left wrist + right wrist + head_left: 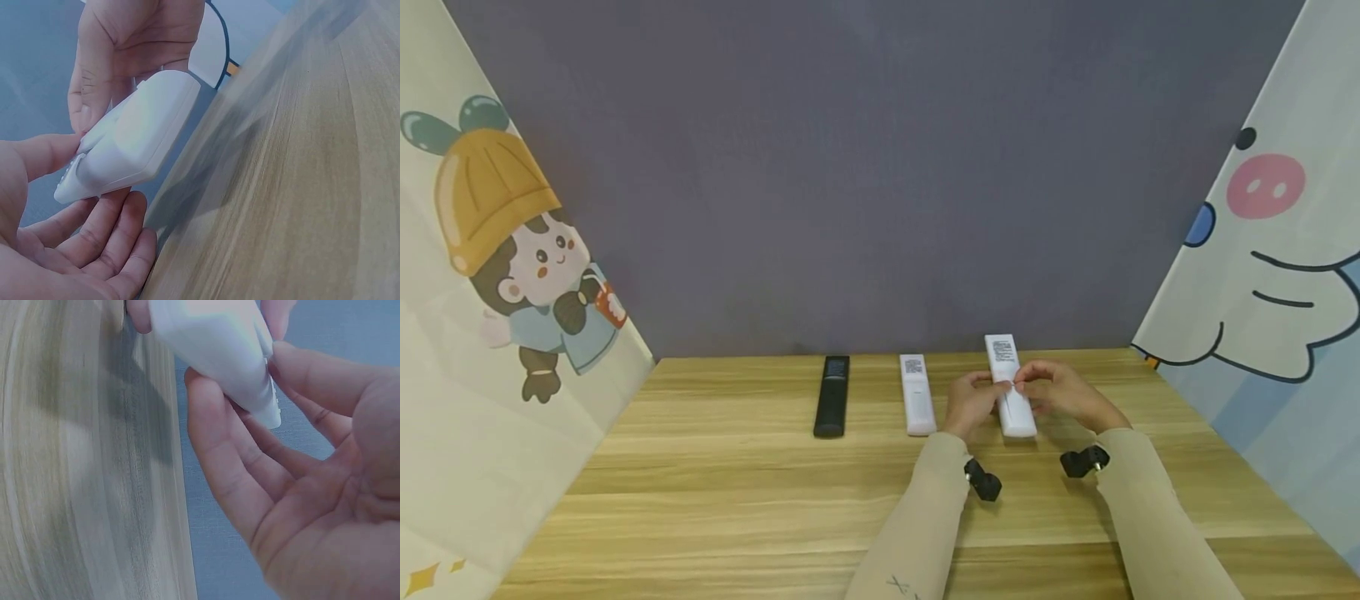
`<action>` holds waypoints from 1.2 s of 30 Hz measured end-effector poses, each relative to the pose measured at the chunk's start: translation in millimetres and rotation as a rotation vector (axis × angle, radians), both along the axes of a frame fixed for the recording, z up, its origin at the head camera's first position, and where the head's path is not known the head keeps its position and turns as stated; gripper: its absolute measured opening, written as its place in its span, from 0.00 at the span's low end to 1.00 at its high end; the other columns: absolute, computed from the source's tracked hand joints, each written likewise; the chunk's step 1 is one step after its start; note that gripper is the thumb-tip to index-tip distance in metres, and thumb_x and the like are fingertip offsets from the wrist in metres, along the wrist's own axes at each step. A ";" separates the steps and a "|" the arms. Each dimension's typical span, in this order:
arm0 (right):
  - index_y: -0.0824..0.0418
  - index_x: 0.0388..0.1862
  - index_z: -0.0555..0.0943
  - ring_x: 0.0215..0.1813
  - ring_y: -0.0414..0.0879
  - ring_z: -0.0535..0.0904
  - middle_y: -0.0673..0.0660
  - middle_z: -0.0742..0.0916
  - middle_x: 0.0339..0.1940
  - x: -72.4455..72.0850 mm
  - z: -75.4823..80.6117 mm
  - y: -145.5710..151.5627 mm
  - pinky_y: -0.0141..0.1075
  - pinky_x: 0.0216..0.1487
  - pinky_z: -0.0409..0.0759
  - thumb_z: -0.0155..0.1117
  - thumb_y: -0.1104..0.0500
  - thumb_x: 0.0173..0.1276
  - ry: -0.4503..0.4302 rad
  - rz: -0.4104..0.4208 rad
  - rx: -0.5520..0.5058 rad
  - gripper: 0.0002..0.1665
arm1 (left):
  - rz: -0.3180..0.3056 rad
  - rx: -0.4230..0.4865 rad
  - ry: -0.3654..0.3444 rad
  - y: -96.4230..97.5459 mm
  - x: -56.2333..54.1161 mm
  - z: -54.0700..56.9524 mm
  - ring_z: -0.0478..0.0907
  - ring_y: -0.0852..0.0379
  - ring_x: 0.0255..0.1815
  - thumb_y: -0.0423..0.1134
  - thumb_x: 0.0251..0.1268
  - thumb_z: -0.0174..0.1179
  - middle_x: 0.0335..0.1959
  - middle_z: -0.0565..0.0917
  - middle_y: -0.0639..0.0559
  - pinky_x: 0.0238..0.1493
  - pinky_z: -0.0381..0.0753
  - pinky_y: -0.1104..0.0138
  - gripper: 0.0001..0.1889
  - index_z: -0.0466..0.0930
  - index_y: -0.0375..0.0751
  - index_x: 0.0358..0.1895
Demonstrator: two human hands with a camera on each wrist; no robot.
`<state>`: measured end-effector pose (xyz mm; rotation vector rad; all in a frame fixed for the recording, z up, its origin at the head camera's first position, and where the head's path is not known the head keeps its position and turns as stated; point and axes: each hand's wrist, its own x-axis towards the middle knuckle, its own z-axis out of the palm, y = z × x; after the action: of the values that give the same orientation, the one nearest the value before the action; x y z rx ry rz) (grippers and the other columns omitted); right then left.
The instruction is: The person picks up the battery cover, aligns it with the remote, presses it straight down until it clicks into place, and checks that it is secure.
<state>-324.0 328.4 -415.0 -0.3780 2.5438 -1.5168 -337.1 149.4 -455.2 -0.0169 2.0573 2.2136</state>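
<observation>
Both hands hold a white remote control a little above the table, its printed label side facing up. My left hand grips its left edge, thumb on top and fingers underneath in the left wrist view. From the other side my right hand grips it, with the thumb and fingertips at the middle of the upper face. A thin seam runs across that face near the thumbs. In the left wrist view, the panel on the remote looks slightly raised at the seam, though fingers partly hide it.
On the wooden table lie a second white remote, left of the hands, and a black remote further left. A grey panel stands behind the table. Printed cartoon sheets hang at both sides.
</observation>
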 end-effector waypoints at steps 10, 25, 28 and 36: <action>0.69 0.53 0.77 0.46 0.49 0.83 0.69 0.81 0.56 -2.1 -1.1 -0.8 0.51 0.46 0.86 0.61 0.60 0.77 0.001 -0.028 0.027 0.14 | 0.001 0.001 0.018 -0.1 -0.3 -0.9 0.84 0.56 0.32 0.40 0.62 0.73 0.38 0.87 0.49 0.43 0.86 0.57 0.17 0.86 0.40 0.52; 0.69 0.51 0.76 0.46 0.50 0.82 0.69 0.81 0.55 -2.2 -2.0 -1.1 0.50 0.45 0.86 0.60 0.61 0.77 0.003 -0.027 0.020 0.12 | 0.000 0.005 -0.002 0.8 -1.0 -1.6 0.84 0.56 0.32 0.39 0.63 0.72 0.36 0.87 0.50 0.41 0.85 0.59 0.15 0.86 0.42 0.51; 0.69 0.52 0.76 0.45 0.49 0.82 0.69 0.81 0.55 -2.1 -2.1 -1.7 0.50 0.45 0.86 0.60 0.61 0.77 0.003 -0.026 0.023 0.13 | 0.002 0.009 0.005 0.8 -0.1 -0.8 0.84 0.56 0.32 0.39 0.63 0.72 0.37 0.87 0.49 0.41 0.85 0.59 0.15 0.86 0.40 0.52; 0.68 0.50 0.76 0.45 0.50 0.83 0.67 0.82 0.53 -3.7 -4.0 -1.2 0.50 0.46 0.86 0.60 0.61 0.77 -0.008 -0.045 0.026 0.11 | 0.015 0.012 0.004 1.5 -0.2 -0.3 0.84 0.56 0.32 0.37 0.63 0.72 0.36 0.87 0.49 0.39 0.85 0.62 0.15 0.86 0.40 0.52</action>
<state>-327.7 327.2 -419.0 -0.3128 2.5807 -1.4953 -337.3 150.9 -455.5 -0.0265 2.0521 2.2364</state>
